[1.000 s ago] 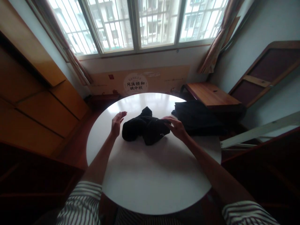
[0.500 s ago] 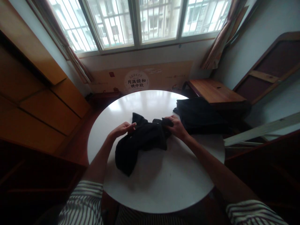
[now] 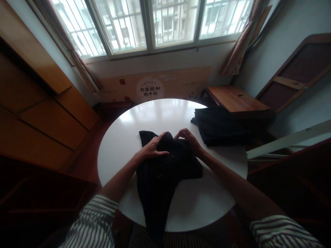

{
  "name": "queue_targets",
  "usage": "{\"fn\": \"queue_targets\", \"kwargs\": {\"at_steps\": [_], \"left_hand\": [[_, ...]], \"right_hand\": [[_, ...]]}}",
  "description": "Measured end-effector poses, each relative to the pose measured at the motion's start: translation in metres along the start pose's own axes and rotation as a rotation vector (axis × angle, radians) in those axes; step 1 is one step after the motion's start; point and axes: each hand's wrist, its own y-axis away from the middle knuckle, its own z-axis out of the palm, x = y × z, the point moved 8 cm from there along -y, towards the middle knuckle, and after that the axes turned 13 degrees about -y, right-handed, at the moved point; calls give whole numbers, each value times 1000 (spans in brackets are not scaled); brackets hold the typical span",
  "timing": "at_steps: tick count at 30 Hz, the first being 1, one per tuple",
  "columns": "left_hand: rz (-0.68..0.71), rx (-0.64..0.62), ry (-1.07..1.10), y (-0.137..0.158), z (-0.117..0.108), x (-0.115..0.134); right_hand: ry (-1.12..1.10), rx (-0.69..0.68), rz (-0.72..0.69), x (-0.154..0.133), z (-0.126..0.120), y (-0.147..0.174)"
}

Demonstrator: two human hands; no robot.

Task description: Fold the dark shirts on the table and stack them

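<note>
A black garment (image 3: 165, 172), apparently a shirt, is spread with creases over the white round table (image 3: 116, 127). Its lower end reaches past the table's near edge. My left hand (image 3: 153, 148) rests on the upper left of the cloth with fingers stretched and thumb apart. At the top edge of the garment, my right hand (image 3: 190, 139) has its fingers curled in a pinch on the cloth; the fingertips are partly hidden. Small pale marks show on the dark fabric.
A stack of folded black clothes (image 3: 222, 127) lies at the table's right side. Behind it stands a wooden desk (image 3: 238, 100). A pale wooden bar (image 3: 287, 141) slants at the right, and orange cabinets (image 3: 46, 117) line the left. A barred window (image 3: 170, 24) is ahead.
The black garment has gone from bunched up to spread out, its lower end now stretching toward me. My left hand has moved right and flattened onto it; my right hand has shifted slightly left.
</note>
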Motion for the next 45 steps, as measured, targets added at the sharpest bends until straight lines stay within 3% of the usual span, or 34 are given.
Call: {"fn": "queue_targets", "kwargs": {"at_steps": [6, 9, 13, 15, 18, 20, 22, 27, 32, 36, 38, 42, 45], "left_hand": [[79, 18, -184, -5, 4, 15], [-44, 272, -258, 1, -23, 0], [-134, 739, -301, 24, -65, -14], [-120, 796, -288, 27, -70, -13], [-98, 600, -213, 15, -56, -10], [-61, 419, -81, 7, -42, -7], [-37, 332, 95, 6, -34, -6], [-125, 435, 515, 15, -31, -21], [-206, 525, 604, 18, -27, -27], [-176, 558, 577, 19, -43, -25], [-157, 505, 614, 18, -52, -24], [-230, 225, 760, 13, -52, -25], [-364, 12, 786, 12, -34, -30]], "right_hand": [[29, -85, 41, -6, 4, -1], [9, 41, 111, -4, -16, -5], [-96, 172, 416, 21, -31, -2], [-173, 126, 541, 33, -23, 3], [-250, 20, 582, 38, -7, 8], [-305, -57, 578, 36, 4, 9], [-353, -121, 561, 31, 10, 10], [-388, -185, 472, 22, 15, 10], [-412, -258, 510, 29, 27, 16], [-383, -60, 346, 26, 10, 6], [-388, 54, 226, 21, -4, 1], [-441, 199, 99, 14, -26, -4], [-479, 191, 94, 11, -31, -6]]}}
